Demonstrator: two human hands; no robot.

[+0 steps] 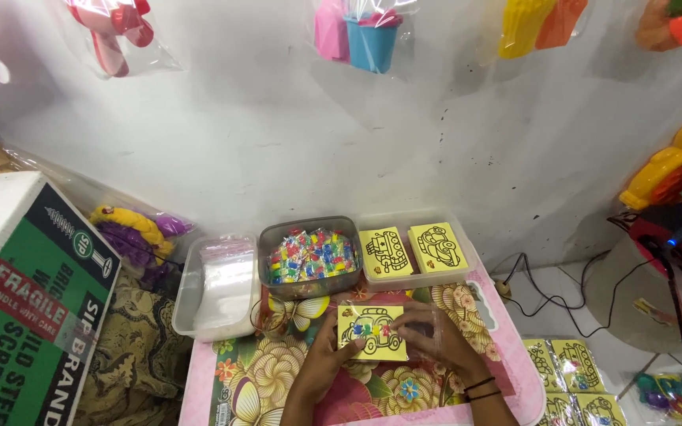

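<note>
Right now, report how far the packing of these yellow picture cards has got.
Done: sealed yellow packs lie on the floor at right. In hand: the left hand and right hand hold one yellow car card with a clear bag over the flowered table. Left: two card stacks in their tray, plus colour packets and empty bags.

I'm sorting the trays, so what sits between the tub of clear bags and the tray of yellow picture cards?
In the head view, a grey tub of small colourful packets sits between the tub of clear bags and the tray of yellow cards.

Left hand (321,364) and right hand (436,339) pinch together (fingers bent).
</note>
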